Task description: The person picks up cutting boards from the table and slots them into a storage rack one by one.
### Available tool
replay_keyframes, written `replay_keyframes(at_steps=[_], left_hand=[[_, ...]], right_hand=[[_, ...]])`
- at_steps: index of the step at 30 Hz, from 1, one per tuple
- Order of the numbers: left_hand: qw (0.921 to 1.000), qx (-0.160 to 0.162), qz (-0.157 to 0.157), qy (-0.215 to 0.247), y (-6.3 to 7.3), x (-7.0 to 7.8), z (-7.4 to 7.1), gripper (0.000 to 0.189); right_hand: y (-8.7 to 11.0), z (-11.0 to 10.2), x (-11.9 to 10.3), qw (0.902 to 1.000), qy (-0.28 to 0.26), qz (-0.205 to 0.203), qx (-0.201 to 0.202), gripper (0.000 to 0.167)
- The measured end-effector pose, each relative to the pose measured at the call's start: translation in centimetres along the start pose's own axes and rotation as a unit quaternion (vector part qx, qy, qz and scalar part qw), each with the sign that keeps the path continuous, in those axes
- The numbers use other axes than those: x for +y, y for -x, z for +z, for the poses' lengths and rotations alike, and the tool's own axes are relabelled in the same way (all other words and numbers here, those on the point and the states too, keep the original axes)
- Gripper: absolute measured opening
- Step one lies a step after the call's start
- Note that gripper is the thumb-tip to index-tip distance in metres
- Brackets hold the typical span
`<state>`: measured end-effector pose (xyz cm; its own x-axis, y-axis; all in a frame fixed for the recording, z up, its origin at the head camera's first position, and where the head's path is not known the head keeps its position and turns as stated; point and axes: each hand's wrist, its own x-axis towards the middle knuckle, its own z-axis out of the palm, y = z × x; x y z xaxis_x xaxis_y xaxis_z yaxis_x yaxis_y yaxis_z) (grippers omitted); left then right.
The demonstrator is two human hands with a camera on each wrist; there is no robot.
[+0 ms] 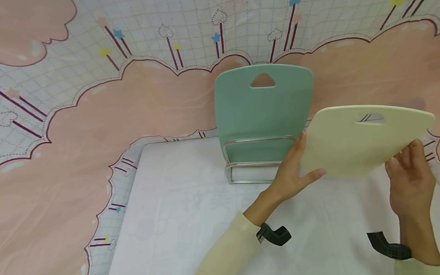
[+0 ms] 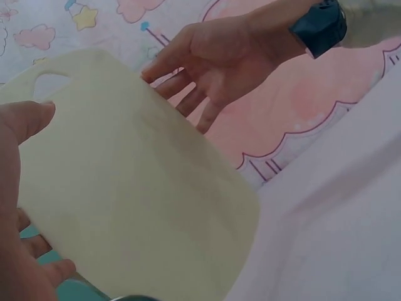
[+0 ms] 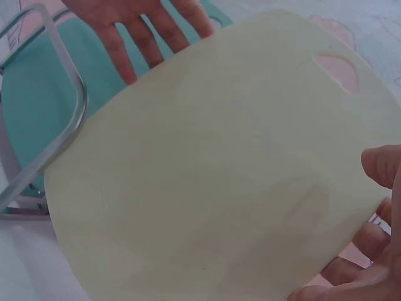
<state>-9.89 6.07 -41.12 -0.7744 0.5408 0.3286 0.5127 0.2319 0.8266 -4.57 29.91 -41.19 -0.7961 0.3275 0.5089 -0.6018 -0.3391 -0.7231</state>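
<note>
A pale yellow cutting board (image 1: 356, 141) with a handle slot is held up between both hands, tilted. My left hand (image 1: 290, 171) holds its left edge, thumb toward the near face and fingers at the side. At the opposite edge, my right hand (image 1: 411, 176) has its fingers bent against the rim; in the right wrist view the thumb (image 3: 382, 166) lies over the near face. Just left of the board, a green cutting board (image 1: 263, 109) stands upright in a silver wire rack (image 1: 252, 165). My left hand overlaps the rack's right end in the head view.
A white tabletop (image 1: 180, 224) lies under the rack and both arms. Behind and left of it spreads a pink and white patterned cloth (image 1: 172, 98). Black bands (image 1: 275, 235) sit on both wrists.
</note>
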Motion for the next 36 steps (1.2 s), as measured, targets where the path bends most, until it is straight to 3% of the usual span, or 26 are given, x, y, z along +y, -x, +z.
replay_keyframes(at_steps=[4,13,20,36], left_hand=[[0.9998,0.01,0.011,-0.009,0.4,-0.5,-0.8,0.095],[0.9993,0.022,0.002,-0.029,1.2,-0.8,-2.0,0.094],[0.999,0.041,-0.007,-0.018,2.0,-1.4,-2.3,0.093],[0.9962,0.08,-0.029,-0.017,3.3,-2.3,-4.0,0.093]], right_hand=[[0.0,0.5,0.8,0.9995,-0.032,0.0,-0.008,0.054],[0.0,1.4,1.5,0.9998,0.009,0.01,-0.015,0.057],[0.5,1.8,2.1,0.9971,0.065,0.028,-0.029,0.059],[0.5,3.5,3.9,0.9932,0.072,0.018,-0.09,0.06]])
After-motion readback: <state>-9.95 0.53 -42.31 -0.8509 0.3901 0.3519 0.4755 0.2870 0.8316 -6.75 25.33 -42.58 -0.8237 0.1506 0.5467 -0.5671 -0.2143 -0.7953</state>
